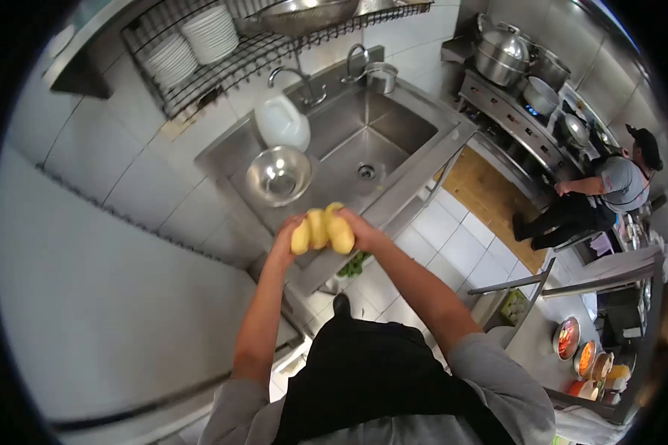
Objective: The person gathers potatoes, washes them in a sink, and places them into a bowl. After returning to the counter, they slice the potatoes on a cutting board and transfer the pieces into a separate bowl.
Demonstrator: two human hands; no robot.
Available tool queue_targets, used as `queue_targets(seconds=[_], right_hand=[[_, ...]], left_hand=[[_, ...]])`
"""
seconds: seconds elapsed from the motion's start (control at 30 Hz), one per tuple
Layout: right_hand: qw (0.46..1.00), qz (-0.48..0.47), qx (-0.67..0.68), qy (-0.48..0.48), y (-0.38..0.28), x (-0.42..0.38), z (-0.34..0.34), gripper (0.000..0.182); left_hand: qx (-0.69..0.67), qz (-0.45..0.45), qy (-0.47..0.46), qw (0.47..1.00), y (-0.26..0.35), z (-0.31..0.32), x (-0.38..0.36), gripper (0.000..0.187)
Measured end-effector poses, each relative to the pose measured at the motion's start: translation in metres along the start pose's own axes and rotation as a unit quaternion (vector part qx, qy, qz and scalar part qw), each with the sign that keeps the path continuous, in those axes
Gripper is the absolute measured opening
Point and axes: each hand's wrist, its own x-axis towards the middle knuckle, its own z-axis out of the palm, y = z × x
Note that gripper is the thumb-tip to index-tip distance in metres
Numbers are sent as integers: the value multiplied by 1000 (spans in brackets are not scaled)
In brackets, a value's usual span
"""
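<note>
Several peeled yellow potatoes (318, 228) are squeezed side by side between my two hands, above the near corner of the steel sink. My left hand (283, 236) presses on their left side, and my right hand (362, 231) grips the right side; the potatoes partly hide the fingers of both. Just beyond them, a shiny metal bowl (278, 176) rests on the sink's left ledge. Behind that bowl leans a white plastic container (282, 122). The sink basin (401, 126) lies ahead and to the right, its drain showing.
Two faucets (297, 78) rise behind the sink, with a small pot (381, 77) beside them. Stacked plates (209, 35) stand on a wire rack above. At right, a co-worker (620, 185) stands by the stove (508, 111). Food bowls (567, 337) sit on a counter lower right.
</note>
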Motion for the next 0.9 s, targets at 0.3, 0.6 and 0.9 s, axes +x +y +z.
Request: queue_targets(seconds=[0.3,0.6,0.9], right_hand=[[989,57,-132,-40,-91,42,-56,51],[609,-275,-729,148,-366,131,-119,63],[438,-120,-889,51,-491,258,-146,59]], left_hand=[[518,160,247,803,-24,-28,34,48],[712,159,355,585,-27,50,39,60],[489,194,480,702,-2,236,122,28]])
